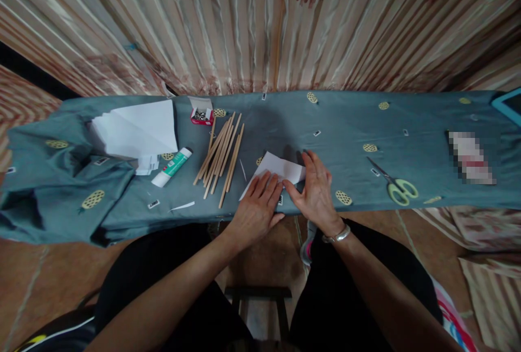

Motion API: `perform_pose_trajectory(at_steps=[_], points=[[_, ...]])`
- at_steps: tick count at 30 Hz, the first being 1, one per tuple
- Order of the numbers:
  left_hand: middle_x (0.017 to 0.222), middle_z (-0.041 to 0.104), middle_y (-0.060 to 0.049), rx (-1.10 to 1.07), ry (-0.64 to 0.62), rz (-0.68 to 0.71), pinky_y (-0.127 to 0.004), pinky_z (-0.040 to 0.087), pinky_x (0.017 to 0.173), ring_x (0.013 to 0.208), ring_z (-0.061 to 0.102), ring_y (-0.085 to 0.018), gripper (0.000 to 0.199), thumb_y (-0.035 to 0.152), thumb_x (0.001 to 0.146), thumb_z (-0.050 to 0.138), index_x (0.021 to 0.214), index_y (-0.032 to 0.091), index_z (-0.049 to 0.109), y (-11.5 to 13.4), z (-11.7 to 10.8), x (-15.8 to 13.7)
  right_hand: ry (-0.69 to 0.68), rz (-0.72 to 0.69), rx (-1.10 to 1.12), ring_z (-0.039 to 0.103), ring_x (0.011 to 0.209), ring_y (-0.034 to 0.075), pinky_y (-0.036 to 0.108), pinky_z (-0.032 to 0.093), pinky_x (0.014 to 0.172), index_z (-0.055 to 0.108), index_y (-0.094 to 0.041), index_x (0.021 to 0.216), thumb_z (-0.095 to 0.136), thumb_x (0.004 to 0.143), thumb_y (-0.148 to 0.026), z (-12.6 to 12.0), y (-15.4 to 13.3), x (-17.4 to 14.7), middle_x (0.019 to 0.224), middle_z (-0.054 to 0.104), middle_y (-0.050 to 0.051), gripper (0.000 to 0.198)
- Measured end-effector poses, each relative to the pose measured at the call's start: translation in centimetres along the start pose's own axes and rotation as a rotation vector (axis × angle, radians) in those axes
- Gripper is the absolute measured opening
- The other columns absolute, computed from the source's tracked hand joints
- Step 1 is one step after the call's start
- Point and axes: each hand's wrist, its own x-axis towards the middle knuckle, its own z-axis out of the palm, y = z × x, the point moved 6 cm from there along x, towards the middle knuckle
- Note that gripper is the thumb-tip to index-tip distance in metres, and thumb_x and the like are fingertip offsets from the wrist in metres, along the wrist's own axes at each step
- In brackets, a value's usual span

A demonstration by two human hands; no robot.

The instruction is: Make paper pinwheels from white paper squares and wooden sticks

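Observation:
A small piece of white paper [274, 164] lies near the front edge of the cloth-covered table, with a fold at its right end. My left hand [256, 211] rests on its lower left part, fingers stretched out and pressing it flat. Around the paper's right end curls my right hand [315, 194], with the thumb on the near side and the fingers on the far side. A bracelet [337, 234] circles my right wrist. To the left of the paper, several thin wooden sticks [222, 151] lie in a loose bundle.
A glue stick [172, 167], a stack of white paper [140, 126] and a small red box of metal pins or tacks [202, 112] are on the left. Green-handled scissors [393, 182] lie to the right. Paper strips [183, 206] are scattered about. A curtain [260, 26] hangs behind.

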Motion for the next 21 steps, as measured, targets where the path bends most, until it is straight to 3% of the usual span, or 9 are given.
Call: perform_pose_trajectory(at_steps=[8,21], points=[[0.155,0.039,-0.021,0.009,0.007,0.007,-0.053,0.029,0.119,0.148,0.029,-0.038,0.071,0.047,0.093,0.057,0.147,0.006,0.037,-0.1,0.3,-0.1,-0.033,0.005,0.021,0.032,0.147,0.034,0.057,0.033,0.112,0.027,-0.013,0.152,0.045,0.096,-0.054,0.2,0.6,-0.5,0.154,0.038,0.025,0.072],[0.157,0.036,-0.021,-0.005,0.008,0.017,-0.053,0.027,0.121,0.149,0.027,-0.035,0.069,0.045,0.094,0.055,0.148,0.007,0.036,-0.3,0.4,-0.5,0.012,0.135,-0.028,0.036,0.144,0.035,0.061,0.033,0.111,0.032,-0.016,0.151,0.042,0.098,-0.043,-1.2,5.4,-0.9,0.153,0.04,0.023,0.06]])
